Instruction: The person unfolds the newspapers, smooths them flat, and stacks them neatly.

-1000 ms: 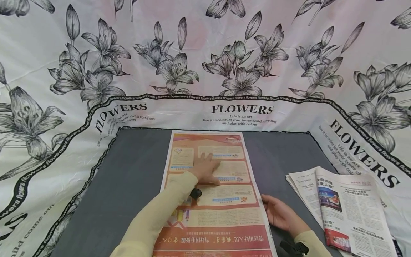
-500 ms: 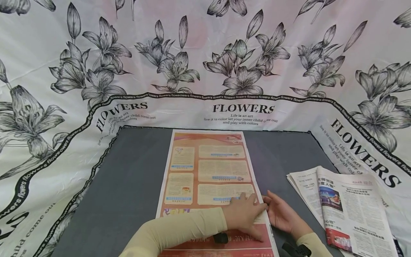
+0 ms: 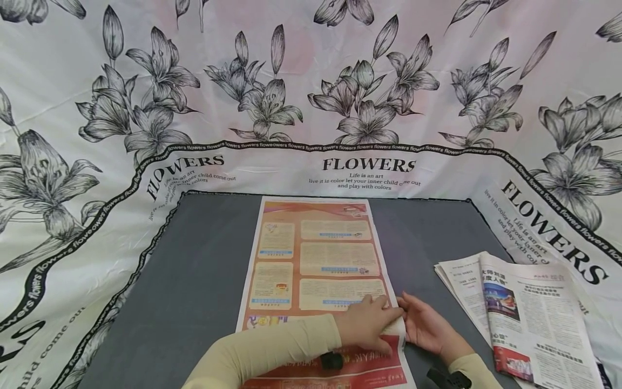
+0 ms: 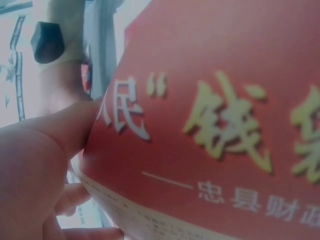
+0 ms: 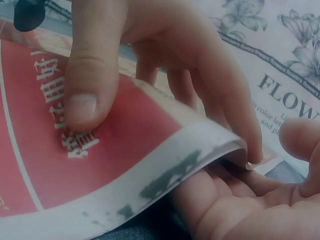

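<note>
My left hand (image 3: 366,324) pinches the sheet (image 3: 339,259) by its raised edge; my right hand (image 3: 428,325), relaxed, lies partly underneath. I'd lift evenly to avoid creases.

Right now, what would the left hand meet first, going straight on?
The left hand would likely meet the right hand, at the edge of the red newspaper. Depth is unclear; they may be touching.
</note>
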Available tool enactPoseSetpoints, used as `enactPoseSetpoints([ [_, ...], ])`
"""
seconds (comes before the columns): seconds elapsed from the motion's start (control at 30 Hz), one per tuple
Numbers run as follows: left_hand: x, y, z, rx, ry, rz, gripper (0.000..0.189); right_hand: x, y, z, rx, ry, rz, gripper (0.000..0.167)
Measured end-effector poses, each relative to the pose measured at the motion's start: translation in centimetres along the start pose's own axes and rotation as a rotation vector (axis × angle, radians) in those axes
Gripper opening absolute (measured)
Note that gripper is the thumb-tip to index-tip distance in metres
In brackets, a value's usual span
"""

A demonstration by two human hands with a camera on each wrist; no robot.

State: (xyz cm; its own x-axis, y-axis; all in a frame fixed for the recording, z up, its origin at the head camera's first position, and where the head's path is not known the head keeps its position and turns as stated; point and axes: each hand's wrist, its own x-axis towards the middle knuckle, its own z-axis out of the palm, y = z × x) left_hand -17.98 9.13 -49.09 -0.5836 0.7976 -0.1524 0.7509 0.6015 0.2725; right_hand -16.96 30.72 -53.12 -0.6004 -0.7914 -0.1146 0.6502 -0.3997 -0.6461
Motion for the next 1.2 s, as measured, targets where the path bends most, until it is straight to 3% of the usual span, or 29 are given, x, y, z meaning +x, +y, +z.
enactPoseSetpoints([
  [0.3,-0.1,-1.4,-0.3,-0.074,0.031,0.105,0.088,-0.1,-0.1,0.2,-0.004,-0.005,0.012,0.06],
  [0.57,-0.6,-2.5,-1.0,-0.345,-0.005,0.062,0.09,0.0,-0.1,0.0,0.005,-0.028,0.029,0.065],
  [0.8,-0.6,-3.0,-1.2,-0.421,0.0,0.076,0.085,0.1,-0.2,0.1,-0.005,-0.025,0.025,0.064],
  [1.0,-0.6,-2.9,-1.6,-0.447,0.013,0.086,0.08,0.6,-0.4,0.5,-0.103,0.06,0.0,0.049],
  [1.13,-0.7,-2.8,-2.0,-0.417,0.039,0.097,0.078,1.0,-0.4,0.8,-0.233,0.197,-0.009,0.034],
  [1.2,-1.0,-2.9,-2.2,-0.414,0.066,0.096,0.077,1.3,-0.4,0.8,-0.316,0.286,-0.009,0.036],
])
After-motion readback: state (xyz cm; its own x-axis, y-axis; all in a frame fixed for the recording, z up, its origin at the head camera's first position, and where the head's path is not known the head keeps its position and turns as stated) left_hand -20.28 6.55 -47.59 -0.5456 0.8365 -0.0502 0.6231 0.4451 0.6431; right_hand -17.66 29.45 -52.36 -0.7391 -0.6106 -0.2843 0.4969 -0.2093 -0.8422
